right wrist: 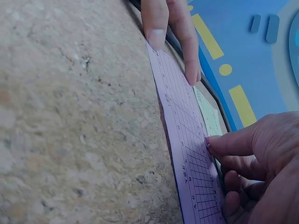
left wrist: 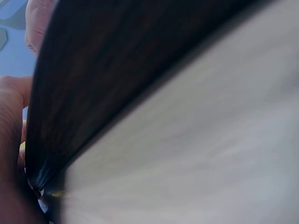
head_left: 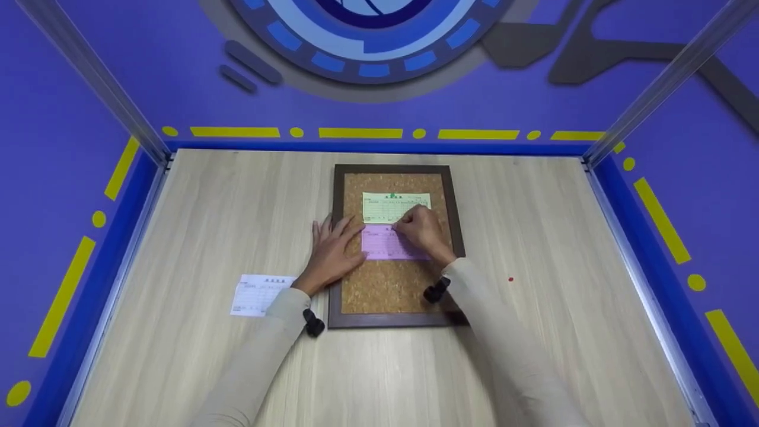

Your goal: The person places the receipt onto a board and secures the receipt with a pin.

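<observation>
A pink printed slip (head_left: 379,244) lies on a cork board (head_left: 382,290) with a dark frame, just below a pale green slip (head_left: 377,209). A green pushpin (head_left: 392,195) sits at the green slip's top edge. With thumb and finger, my right hand (head_left: 424,228) pinches a small pinkish pushpin (right wrist: 208,141) at the pink slip's top edge; most of the pin is hidden. My left hand (head_left: 335,252) rests across the frame's left side, fingers extended. Its thumb and a fingertip touch the pink slip's left end, as the right wrist view shows.
A white printed slip (head_left: 261,295) lies on the table left of the board, partly under the left forearm. On the table to the right is a small red piece (head_left: 510,279), seemingly another pushpin. Blue-purple panels (head_left: 682,178) enclose the table's back and sides.
</observation>
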Action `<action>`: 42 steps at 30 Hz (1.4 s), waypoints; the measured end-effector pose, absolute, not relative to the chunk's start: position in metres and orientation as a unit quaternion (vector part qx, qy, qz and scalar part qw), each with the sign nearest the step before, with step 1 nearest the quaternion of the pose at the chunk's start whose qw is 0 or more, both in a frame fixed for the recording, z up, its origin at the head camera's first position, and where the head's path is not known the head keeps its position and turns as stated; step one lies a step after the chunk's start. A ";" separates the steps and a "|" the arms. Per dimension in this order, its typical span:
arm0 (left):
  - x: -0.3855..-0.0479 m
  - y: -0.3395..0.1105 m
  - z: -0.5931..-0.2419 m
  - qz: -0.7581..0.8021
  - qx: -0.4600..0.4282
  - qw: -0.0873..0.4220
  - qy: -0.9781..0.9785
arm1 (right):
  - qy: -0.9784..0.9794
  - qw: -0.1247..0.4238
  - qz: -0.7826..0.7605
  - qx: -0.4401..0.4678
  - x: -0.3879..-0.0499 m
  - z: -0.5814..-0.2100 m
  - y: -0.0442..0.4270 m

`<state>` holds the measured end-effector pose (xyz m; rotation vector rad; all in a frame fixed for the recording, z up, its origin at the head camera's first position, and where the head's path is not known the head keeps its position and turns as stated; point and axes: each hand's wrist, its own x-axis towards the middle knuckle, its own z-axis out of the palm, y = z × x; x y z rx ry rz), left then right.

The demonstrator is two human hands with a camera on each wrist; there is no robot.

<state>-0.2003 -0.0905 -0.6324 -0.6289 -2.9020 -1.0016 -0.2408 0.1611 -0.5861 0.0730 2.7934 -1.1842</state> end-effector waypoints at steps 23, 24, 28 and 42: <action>-0.196 -0.091 -0.632 -0.329 -0.195 -0.003 -0.924 | 0.917 0.017 -0.398 -0.002 -0.234 -0.594 0.162; -0.196 -0.091 -0.632 -0.329 -0.195 -0.004 -0.924 | 0.917 0.012 -0.398 -0.011 -0.234 -0.595 0.163; -0.196 -0.091 -0.632 -0.330 -0.195 -0.004 -0.924 | 0.913 -0.008 -0.406 -0.046 -0.232 -0.600 0.165; -0.199 -0.090 -0.630 -0.320 -0.196 0.000 -0.927 | 0.911 -0.025 -0.407 -0.065 -0.236 -0.599 0.166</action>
